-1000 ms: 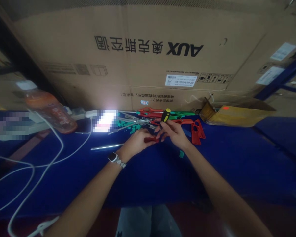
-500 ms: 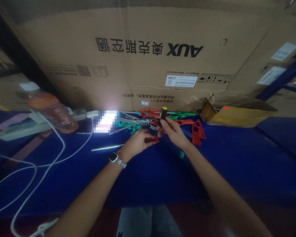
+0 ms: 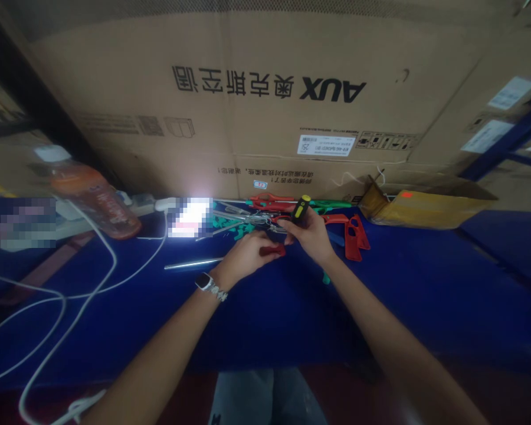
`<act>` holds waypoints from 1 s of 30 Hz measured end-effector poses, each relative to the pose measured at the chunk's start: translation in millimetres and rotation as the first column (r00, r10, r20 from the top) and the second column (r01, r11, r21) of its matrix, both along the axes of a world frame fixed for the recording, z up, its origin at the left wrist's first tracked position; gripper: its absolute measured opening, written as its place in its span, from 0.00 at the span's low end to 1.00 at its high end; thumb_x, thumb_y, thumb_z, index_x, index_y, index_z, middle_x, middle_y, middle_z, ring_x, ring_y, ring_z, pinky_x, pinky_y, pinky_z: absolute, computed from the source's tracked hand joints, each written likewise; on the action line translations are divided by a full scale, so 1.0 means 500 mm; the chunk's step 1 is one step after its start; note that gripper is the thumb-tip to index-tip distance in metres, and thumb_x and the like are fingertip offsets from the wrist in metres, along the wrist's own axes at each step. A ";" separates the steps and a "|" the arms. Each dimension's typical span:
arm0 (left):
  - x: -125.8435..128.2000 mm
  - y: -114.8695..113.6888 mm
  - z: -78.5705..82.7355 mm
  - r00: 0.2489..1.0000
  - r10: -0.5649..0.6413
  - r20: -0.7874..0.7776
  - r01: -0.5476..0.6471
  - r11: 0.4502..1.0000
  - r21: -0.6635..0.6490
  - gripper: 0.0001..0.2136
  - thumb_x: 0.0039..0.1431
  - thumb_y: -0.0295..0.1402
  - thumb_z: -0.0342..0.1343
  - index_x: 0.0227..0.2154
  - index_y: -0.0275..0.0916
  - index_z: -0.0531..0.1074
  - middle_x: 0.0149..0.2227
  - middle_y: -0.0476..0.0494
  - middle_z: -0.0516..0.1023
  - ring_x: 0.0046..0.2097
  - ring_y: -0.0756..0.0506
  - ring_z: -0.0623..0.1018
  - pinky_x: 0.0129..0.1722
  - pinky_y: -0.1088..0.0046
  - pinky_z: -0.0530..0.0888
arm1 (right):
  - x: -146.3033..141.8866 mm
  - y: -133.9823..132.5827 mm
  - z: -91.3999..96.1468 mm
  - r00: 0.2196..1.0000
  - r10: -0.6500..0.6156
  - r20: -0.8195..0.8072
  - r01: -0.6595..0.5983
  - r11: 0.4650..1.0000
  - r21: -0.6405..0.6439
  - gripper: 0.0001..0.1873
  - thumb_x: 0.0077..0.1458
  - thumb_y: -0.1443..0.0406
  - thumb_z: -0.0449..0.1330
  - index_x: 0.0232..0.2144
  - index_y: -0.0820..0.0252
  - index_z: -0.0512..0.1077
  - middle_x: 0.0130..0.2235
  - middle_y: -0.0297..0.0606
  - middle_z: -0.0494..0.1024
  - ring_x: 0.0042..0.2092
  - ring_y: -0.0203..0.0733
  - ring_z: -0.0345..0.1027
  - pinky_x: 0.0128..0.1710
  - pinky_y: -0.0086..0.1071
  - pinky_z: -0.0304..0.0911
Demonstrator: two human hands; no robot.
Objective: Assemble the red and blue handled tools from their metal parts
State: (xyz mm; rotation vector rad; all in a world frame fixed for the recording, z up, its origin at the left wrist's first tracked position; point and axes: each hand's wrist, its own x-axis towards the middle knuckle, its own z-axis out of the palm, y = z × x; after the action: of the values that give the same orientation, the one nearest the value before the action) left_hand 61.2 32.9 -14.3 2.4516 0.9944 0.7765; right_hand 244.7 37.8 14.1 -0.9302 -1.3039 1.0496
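Pinched in my left hand [image 3: 246, 260] is a small red plastic part [image 3: 273, 250], held low over the blue table. My right hand [image 3: 310, 236] is closed around a screwdriver with a black and yellow handle [image 3: 301, 208]; its tip is hidden by my fingers. The two hands are close together, the right just beside the red part. Behind them lies a pile of red lighter-like bodies [image 3: 272, 200], green pieces [image 3: 230, 225] and thin metal rods. Red shell halves [image 3: 353, 241] rest to the right of my right hand. A metal tube [image 3: 192, 263] lies left of my left hand.
A large cardboard box [image 3: 265, 118] stands along the back of the blue table [image 3: 425, 283]. At the left are a drink bottle [image 3: 92, 198], white cables [image 3: 101, 277] and a bright blurred-out screen [image 3: 190, 217]. A yellow packet [image 3: 433, 208] lies at the back right.
My right hand has shifted slightly right, and the screwdriver handle has tilted more to the right. My left hand with the red part has stayed in place.
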 end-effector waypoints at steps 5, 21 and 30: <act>0.001 -0.001 0.002 1.000 0.007 0.004 -0.007 1.000 0.003 0.08 0.61 0.35 0.63 0.42 0.46 0.82 0.39 0.45 0.80 0.42 0.44 0.78 0.43 0.68 0.74 | 0.002 -0.012 -0.003 0.998 -0.010 0.068 0.015 0.997 -0.074 0.24 0.43 0.46 0.71 0.29 0.60 0.73 0.16 0.27 0.69 0.17 0.36 0.67 0.19 0.29 0.67; 0.001 0.000 -0.002 0.999 0.041 -0.019 -0.041 0.999 0.000 0.07 0.60 0.37 0.63 0.40 0.44 0.82 0.38 0.43 0.79 0.40 0.44 0.78 0.42 0.68 0.74 | -0.015 0.003 -0.012 0.996 0.083 -0.038 -0.088 0.984 -0.155 0.29 0.38 0.51 0.75 0.33 0.56 0.64 0.19 0.26 0.75 0.20 0.43 0.76 0.17 0.28 0.70; 0.001 -0.003 0.001 1.000 0.016 0.001 -0.016 1.000 0.007 0.07 0.62 0.37 0.62 0.39 0.44 0.82 0.38 0.44 0.80 0.41 0.44 0.78 0.42 0.68 0.74 | 0.008 -0.018 0.001 0.980 0.198 0.010 -0.197 0.978 -0.067 0.26 0.50 0.44 0.66 0.39 0.58 0.70 0.32 0.31 0.77 0.24 0.37 0.77 0.18 0.26 0.70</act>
State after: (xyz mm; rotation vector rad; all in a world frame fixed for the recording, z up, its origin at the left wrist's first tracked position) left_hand 61.9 31.6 -13.9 2.4519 1.0135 0.7874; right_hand 248.7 29.0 14.5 -0.8725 -1.4039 1.2469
